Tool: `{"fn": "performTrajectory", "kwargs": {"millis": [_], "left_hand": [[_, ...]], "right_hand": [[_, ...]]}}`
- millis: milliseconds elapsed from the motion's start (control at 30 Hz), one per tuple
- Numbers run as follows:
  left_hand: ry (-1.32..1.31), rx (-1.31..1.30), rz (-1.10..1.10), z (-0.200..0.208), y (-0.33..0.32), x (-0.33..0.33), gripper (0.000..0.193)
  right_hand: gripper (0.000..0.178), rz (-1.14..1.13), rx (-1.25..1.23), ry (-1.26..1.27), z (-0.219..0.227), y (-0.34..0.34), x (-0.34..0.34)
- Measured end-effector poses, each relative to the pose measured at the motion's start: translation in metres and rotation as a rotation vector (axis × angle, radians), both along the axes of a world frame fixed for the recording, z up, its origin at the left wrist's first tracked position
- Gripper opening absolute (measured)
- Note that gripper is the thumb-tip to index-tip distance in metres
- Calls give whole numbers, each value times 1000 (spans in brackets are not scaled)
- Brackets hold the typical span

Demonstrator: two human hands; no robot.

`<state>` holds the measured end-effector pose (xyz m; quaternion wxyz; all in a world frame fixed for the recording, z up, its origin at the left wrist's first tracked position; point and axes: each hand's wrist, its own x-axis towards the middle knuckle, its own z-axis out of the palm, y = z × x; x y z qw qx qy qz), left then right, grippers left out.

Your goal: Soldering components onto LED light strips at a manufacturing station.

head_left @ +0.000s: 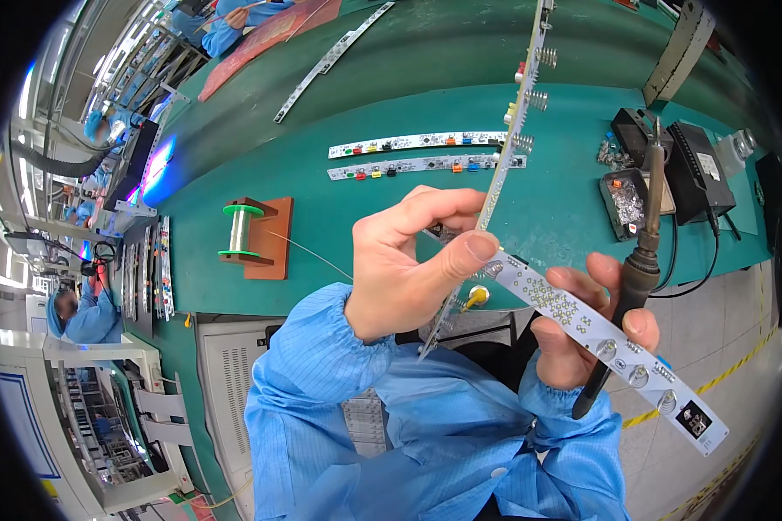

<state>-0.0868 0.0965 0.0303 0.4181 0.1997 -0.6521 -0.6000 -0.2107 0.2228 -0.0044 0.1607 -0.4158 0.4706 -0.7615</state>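
Our left hand (413, 260) is clamping the tall strip board (500, 169) toward 1 o'clock | our right hand (566, 358) is gripping the soldering iron (641, 269) and probably steadying the slanted board (552, 304) toward 4 o'clock | we are risking scorching from that shared grip slipping

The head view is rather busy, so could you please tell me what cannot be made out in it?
In the head view:
Edge-on strip: its top end is cut off by the upper edge; a short stretch is hidden by the thumb of the left hand.
Right hand: the palm is largely hidden behind the slanted strip.
Iron: part of its handle is hidden by that strip.
Small parts in the box: too small to identify.
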Motion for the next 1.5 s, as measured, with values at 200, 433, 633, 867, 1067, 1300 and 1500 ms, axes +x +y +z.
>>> {"fn": "performTrajectory", "kwargs": {"millis": [200, 433, 633, 867, 1067, 1300, 1500], "left_hand": [[-134, 79, -48, 6, -4, -2, 22], [-230, -195, -7, 3, -12, -7, 23], [-300, -252, 46, 1, -11, -8, 25], [-311, -179, 57, -3, -15, -7, 24], [-295, -188, 105, -7, -17, -8, 24], [-243, -75, 138, -7, -17, -9, 26], [-187, -6, 148, -5, -17, -10, 26]], "right_hand": [[68, -6, -6, 12, 1, -3, 2], [68, -13, -18, 28, 3, -11, 4], [67, -19, -27, 42, 3, -6, 7], [67, -31, -37, 56, 3, -3, 7], [67, -32, -48, 68, 0, 1, 4], [67, -40, -66, 83, 3, 1, 11], [67, -46, -79, 95, 4, -5, 13]]}}
